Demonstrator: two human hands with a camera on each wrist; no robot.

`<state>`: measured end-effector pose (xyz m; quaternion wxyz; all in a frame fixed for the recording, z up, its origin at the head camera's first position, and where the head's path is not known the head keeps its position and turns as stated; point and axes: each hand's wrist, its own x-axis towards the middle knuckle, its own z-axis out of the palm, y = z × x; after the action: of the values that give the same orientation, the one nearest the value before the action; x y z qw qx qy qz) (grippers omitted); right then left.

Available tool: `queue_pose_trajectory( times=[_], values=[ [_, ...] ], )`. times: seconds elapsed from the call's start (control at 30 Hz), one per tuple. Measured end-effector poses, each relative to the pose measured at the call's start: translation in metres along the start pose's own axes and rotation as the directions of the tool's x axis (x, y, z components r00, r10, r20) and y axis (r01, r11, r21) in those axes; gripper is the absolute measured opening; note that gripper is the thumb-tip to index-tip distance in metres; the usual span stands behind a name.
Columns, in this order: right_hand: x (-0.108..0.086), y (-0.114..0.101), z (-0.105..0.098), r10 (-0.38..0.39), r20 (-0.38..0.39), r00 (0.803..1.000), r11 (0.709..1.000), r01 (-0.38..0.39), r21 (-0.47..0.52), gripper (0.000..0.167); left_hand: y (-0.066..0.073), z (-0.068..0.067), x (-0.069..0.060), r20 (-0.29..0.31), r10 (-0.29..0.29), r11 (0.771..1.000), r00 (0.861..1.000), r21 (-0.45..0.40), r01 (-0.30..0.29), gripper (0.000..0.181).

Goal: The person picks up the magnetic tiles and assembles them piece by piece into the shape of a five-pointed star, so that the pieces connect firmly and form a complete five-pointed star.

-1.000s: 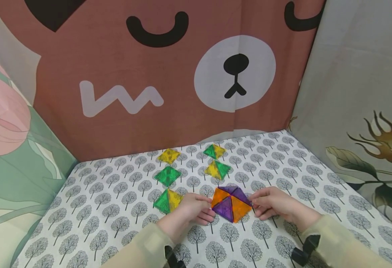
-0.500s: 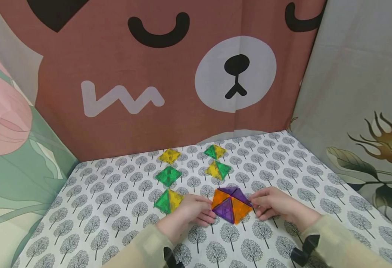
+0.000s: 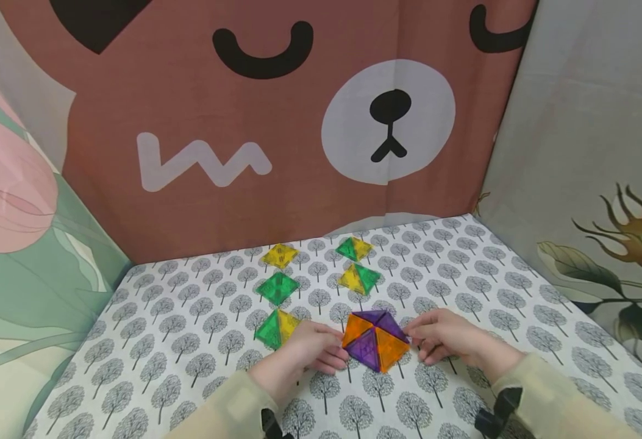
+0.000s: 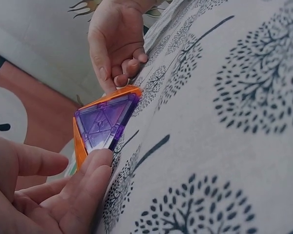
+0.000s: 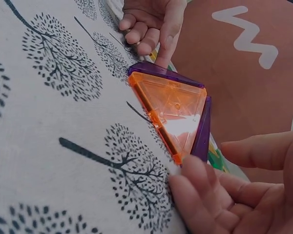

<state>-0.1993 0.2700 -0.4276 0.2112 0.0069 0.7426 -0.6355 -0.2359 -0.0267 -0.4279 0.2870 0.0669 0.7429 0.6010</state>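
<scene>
A low pyramid-like shape of orange and purple translucent magnetic tiles (image 3: 366,349) sits on the tree-print cloth in the head view. At its left side my left hand (image 3: 315,349) touches the edge with its fingers, the thumb lifted away. On the opposite side my right hand (image 3: 447,335) touches with loosely bent fingers. The left wrist view shows a purple tile (image 4: 103,122) against my left fingertips. In the right wrist view, an orange tile (image 5: 173,107) leans up beside my right fingertips. Neither hand wraps around the shape.
Behind stand a yellow tile shape (image 3: 280,255), a green one (image 3: 278,288) and a green-and-yellow one (image 3: 268,329), the last partly behind my left hand. Two more green-and-yellow shapes (image 3: 360,278) stand right of them. A bear-print fabric wall (image 3: 200,213) closes the back.
The orange-and-purple shape has shifted slightly left and nearer and turned a little, with both hands staying at its sides. The other tile shapes keep their places.
</scene>
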Motion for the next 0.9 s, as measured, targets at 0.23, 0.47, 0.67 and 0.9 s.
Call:
queue_pose_trajectory(
  times=[0.23,0.47,0.67,0.9],
  values=[
    [0.005,-0.023,0.005,-0.058,-0.16,0.985,0.992,0.038,-0.123,0.032,0.008,-0.014,-0.01,0.023,0.044,0.999,0.999,0.03,-0.045,0.034],
    [0.016,-0.06,0.027,-0.133,-0.136,0.982,0.989,0.123,-0.08,0.03,0.029,-0.06,-0.026,-0.141,0.113,0.993,0.984,0.044,-0.108,0.032],
    [0.035,-0.073,0.066,-0.139,0.036,0.99,0.99,0.14,-0.032,0.027,0.024,-0.107,-0.036,-0.31,0.119,0.992,0.943,0.076,-0.101,0.029],
    [0.063,-0.073,0.108,-0.11,0.091,0.99,0.994,0.112,-0.011,0.037,0.001,-0.132,-0.047,-0.341,0.04,0.996,0.939,0.089,-0.01,0.035]
  ],
)
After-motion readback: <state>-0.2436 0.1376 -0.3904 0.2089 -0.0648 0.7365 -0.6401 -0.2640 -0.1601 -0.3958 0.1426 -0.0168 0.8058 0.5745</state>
